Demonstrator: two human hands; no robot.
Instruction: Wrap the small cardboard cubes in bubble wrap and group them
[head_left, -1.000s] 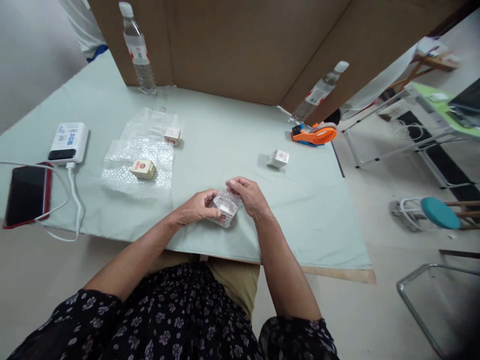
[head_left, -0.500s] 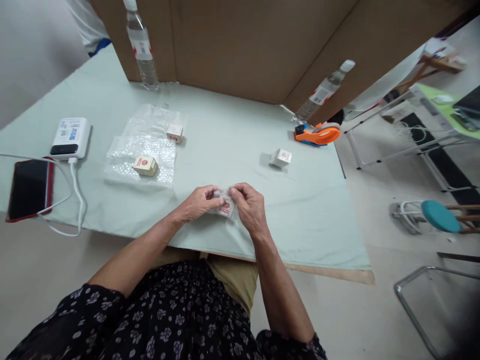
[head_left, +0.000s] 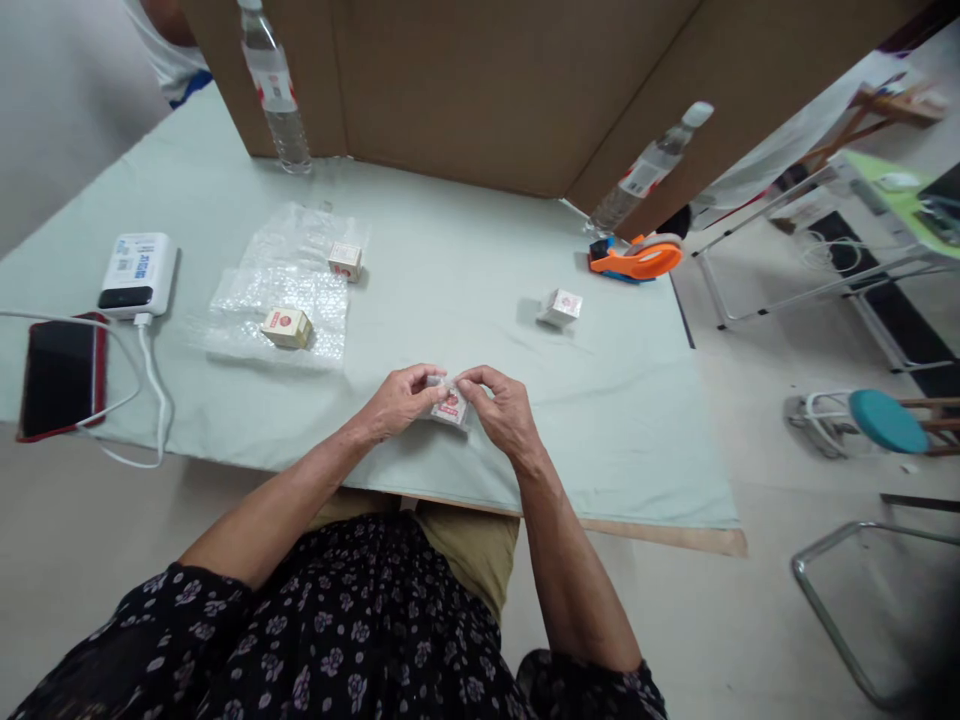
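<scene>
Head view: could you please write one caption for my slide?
Left hand and right hand hold a small wrapped box, with an orange tape dispenser farther back on the table.

Teal stool [head_left: 889,421] on pale floor [head_left: 757,630]

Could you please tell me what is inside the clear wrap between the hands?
A white box with red print shows through; the left hand covers part, and the underside is hidden.

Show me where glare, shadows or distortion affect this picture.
In the head view, glare speckles the bubble wrap; in the head view, a soft shadow lies left of the rightmost box; also in the head view, the left bottle and right bottle lean outward, probably lens distortion.
</scene>
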